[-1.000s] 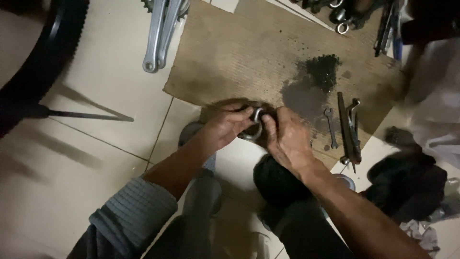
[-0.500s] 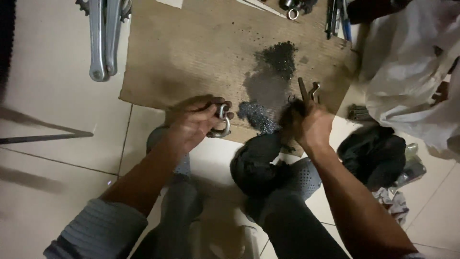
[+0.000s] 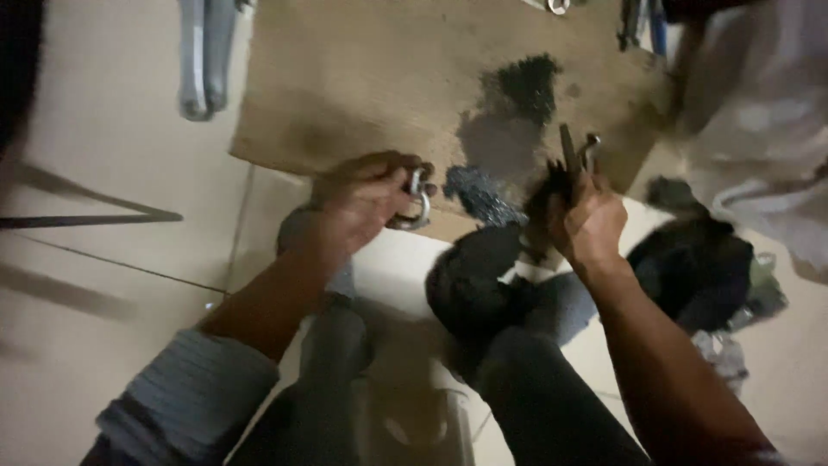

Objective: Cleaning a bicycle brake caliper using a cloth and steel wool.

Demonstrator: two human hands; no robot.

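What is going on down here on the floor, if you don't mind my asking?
A person crouches over a cardboard sheet stained with dark grease. The left hand grips a small metal ring part at the sheet's near edge. The right hand holds dark metal tools upright. A dark rag lies to the right.

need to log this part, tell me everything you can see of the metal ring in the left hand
The metal ring is small, silvery and shiny, round with an open centre, its edge catching the light. The left hand pinches it between thumb and fingers, held tilted just above the near edge of the brown cardboard sheet. The fingers hide part of it; blur hides finer detail.
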